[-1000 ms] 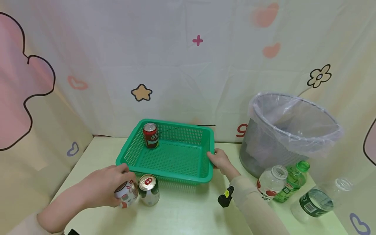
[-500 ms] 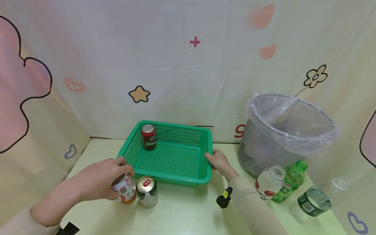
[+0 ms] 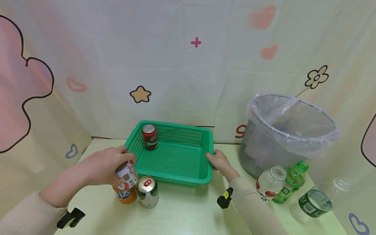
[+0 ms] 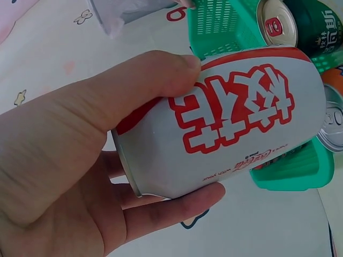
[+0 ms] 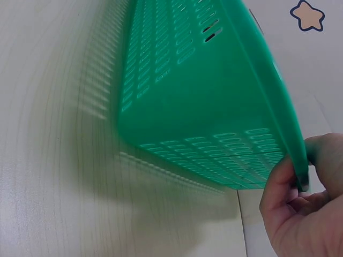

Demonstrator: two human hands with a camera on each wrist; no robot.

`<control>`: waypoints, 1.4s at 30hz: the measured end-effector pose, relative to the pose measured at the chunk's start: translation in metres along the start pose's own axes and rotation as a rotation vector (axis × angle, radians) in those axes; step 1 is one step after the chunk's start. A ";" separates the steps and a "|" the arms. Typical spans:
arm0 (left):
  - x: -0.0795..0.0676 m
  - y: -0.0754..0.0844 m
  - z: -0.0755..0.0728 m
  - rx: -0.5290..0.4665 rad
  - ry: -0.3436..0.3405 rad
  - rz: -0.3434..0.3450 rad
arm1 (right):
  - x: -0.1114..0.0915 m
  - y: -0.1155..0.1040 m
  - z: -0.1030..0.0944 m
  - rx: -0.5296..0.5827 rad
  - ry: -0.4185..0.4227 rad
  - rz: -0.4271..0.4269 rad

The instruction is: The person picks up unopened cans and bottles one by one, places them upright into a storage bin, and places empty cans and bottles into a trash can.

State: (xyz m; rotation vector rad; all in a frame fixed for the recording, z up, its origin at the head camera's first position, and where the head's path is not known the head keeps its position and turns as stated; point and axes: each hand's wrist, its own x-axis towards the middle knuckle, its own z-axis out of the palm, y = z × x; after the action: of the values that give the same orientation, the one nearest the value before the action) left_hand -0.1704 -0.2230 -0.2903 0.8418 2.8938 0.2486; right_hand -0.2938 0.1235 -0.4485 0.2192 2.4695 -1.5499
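My left hand (image 3: 110, 164) grips a white soda can (image 4: 230, 123) with red lettering, thumb on one side and fingers on the other. It is raised beside the near left corner of the green plastic basket (image 3: 188, 180). Directly below it stands an orange soda can (image 3: 128, 196), partly covered by the held can. A green and silver can (image 3: 148, 195) with a red tab stands just right of the orange one. Inside the basket, a dark red can (image 3: 150, 138) stands upright at the far left. My right hand (image 3: 218, 162) pinches the basket's right rim (image 5: 273, 85).
A mesh bin (image 3: 261, 150) with a clear liner stands at the back right. Before it are a clear bottle with red print (image 3: 268, 186), a green bottle (image 3: 290, 184) and a clear bottle with a green label (image 3: 314, 202). A printed curtain (image 3: 176, 58) hangs behind the table.
My left hand has lifted the white can upward, so the orange can beneath it now shows. My right hand keeps its grip on the basket rim.
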 end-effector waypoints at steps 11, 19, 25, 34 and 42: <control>0.021 -0.011 -0.002 0.015 -0.007 -0.008 | -0.001 0.000 -0.001 0.007 -0.004 0.001; 0.034 -0.016 -0.005 0.014 -0.044 -0.031 | -0.002 -0.001 -0.002 0.006 -0.007 -0.002; 0.040 -0.019 -0.005 0.020 -0.039 -0.022 | -0.002 -0.002 -0.001 0.005 -0.012 -0.004; 0.051 -0.021 -0.004 0.009 -0.042 -0.018 | 0.000 -0.001 -0.001 -0.004 -0.015 -0.013; 0.063 -0.024 -0.003 0.033 -0.045 -0.018 | 0.000 0.001 -0.001 -0.005 -0.016 -0.001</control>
State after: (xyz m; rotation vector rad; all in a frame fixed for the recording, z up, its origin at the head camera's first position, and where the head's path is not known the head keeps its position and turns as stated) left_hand -0.2356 -0.2092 -0.2958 0.8157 2.8700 0.1777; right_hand -0.2939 0.1242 -0.4489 0.2048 2.4612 -1.5400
